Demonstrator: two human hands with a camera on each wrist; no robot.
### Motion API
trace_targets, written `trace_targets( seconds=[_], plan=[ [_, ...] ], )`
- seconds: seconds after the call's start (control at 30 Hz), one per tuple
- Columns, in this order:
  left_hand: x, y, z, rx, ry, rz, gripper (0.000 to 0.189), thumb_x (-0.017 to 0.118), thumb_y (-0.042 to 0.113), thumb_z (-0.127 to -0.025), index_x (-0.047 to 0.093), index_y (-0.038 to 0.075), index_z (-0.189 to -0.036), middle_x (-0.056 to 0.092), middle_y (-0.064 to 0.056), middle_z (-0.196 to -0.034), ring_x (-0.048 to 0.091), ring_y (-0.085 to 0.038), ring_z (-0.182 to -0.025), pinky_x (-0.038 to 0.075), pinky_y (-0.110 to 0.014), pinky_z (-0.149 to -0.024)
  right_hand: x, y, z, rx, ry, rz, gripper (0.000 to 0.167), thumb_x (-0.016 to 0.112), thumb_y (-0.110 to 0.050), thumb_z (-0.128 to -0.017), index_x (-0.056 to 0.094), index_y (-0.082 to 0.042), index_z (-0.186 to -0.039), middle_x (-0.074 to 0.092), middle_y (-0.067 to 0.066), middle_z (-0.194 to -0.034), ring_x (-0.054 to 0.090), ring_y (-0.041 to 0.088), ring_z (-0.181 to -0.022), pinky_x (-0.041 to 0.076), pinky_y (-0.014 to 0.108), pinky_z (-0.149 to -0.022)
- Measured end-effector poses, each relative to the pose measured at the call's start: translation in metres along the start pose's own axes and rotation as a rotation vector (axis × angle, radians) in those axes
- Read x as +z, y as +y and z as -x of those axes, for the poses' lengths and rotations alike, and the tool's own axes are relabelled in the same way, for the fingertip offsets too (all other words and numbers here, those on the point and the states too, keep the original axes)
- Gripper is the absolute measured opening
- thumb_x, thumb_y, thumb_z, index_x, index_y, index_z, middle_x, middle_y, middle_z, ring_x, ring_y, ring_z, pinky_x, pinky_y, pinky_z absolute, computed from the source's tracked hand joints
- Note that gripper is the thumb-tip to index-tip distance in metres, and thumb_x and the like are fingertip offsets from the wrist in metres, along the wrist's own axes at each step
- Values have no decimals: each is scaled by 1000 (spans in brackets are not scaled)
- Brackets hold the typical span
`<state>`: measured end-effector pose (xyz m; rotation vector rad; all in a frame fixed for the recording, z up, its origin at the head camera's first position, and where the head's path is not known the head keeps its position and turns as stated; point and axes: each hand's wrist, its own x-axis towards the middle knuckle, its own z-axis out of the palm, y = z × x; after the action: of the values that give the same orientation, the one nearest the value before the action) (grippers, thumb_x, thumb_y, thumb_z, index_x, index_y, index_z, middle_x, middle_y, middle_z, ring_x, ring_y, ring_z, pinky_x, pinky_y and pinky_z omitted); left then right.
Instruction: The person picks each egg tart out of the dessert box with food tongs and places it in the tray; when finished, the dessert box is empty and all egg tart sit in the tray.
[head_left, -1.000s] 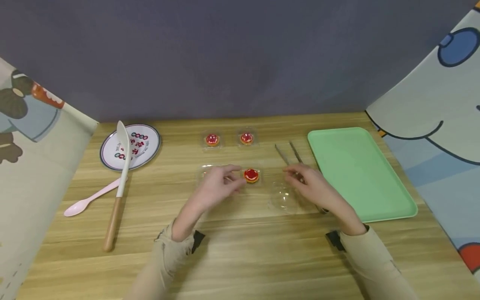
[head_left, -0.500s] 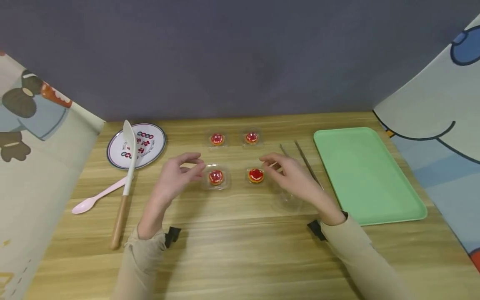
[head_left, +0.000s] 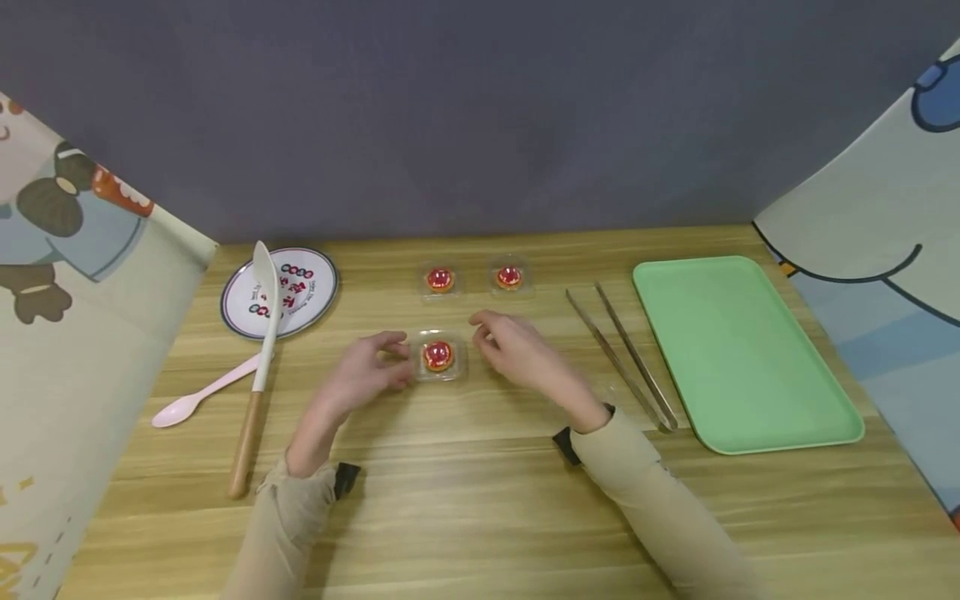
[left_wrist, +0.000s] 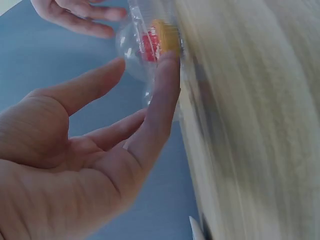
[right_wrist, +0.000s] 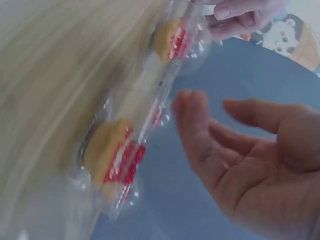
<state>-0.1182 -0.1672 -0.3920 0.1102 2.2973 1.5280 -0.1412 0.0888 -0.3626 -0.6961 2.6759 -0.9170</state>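
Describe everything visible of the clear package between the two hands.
The clear package looks like shiny plastic: a squarish, flat rim and a rounded dome. It appears closed, lying dome up on the table around one red-topped, golden-based tart. The left hand is at its left edge; contact cannot be told. The right hand is apart.

Shows clear, glossy plastic on the front tart box (head_left: pixel 439 375), smooth, shiny metal on the tongs (head_left: pixel 637 358). Presents as matt plastic on the tray (head_left: pixel 750 358), wood-grained on the tabletop (head_left: pixel 480 517).
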Motion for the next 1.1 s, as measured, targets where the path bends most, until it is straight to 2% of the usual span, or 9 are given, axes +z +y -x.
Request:
trace_targets(
  seconds=[0.17, 0.3, 0.4, 0.47, 0.57, 0.63, 0.7, 0.9, 1.1],
  plan=[
    [4, -2, -1, 1, -36, 57, 65, 65, -10, -99, 32, -22, -153, 56, -40, -138, 74, -36, -95, 68, -35, -85, 13, -6, -12, 45, -25, 54, 39, 54, 3, -107, 56, 13, -144, 66, 28, -137, 64, 27, -82, 61, 37, -77],
    [6, -3, -2, -17, -54, 133, 67, 64, -14, -98, 28, -23, -154, 54, -42, -138, 76, -34, -93, 67, -33, -85, 19, -7, -17, 57, -48, 55, 40, 56, 5, -104, 57, 13, -144, 63, 29, -142, 70, 31, -95, 64, 38, -87],
    [7, -3, -3, -25, -55, 162, 67, 63, -16, -97, 28, -24, -154, 54, -43, -138, 76, -32, -93, 67, -32, -85, 22, -6, -20, 57, -60, 48, 38, 56, 5, -104, 59, 14, -141, 65, 29, -139, 70, 31, -97, 63, 39, -88],
    [8, -4, -3, -28, -49, 162, 66, 64, -17, -97, 30, -24, -153, 54, -42, -137, 76, -31, -93, 67, -32, -85, 23, -4, -22, 56, -63, 42, 36, 56, 5, -103, 61, 14, -138, 69, 28, -131, 68, 27, -91, 63, 36, -84],
    [8, -6, -5, -36, -44, 168, 64, 65, -16, -96, 33, -23, -151, 55, -42, -137, 75, -30, -93, 67, -32, -86, 25, -2, -23, 59, -69, 23, 30, 57, 6, -102, 66, 13, -130, 73, 22, -106, 59, 20, -73, 56, 30, -66],
    [8, -6, -6, -45, -41, 172, 63, 66, -16, -96, 35, -23, -151, 56, -41, -136, 75, -29, -92, 67, -32, -87, 25, -1, -24, 61, -73, 8, 25, 58, 6, -102, 68, 12, -124, 70, 16, -91, 53, 16, -67, 50, 25, -59],
    [8, -7, -7, -51, -38, 176, 62, 66, -16, -96, 37, -22, -150, 56, -40, -136, 75, -28, -92, 67, -32, -87, 26, 0, -24, 68, -77, -17, 26, 58, 6, -102, 67, 13, -126, 67, 13, -84, 53, 15, -64, 46, 22, -55],
    [7, -7, -9, -45, -21, 173, 60, 68, -16, -95, 40, -21, -148, 56, -39, -135, 75, -27, -92, 67, -32, -86, 25, 3, -26, 108, -118, -173, 46, 60, 7, -104, 49, 19, -147, 75, 22, -103, 73, 24, -78, 63, 23, -64],
    [7, -5, -9, -47, -8, 167, 62, 69, -16, -94, 40, -20, -149, 57, -38, -134, 75, -28, -91, 67, -32, -85, 21, 4, -29, 102, -145, -194, 48, 61, 6, -103, 47, 20, -147, 76, 23, -106, 76, 27, -87, 64, 22, -69]
  ],
)
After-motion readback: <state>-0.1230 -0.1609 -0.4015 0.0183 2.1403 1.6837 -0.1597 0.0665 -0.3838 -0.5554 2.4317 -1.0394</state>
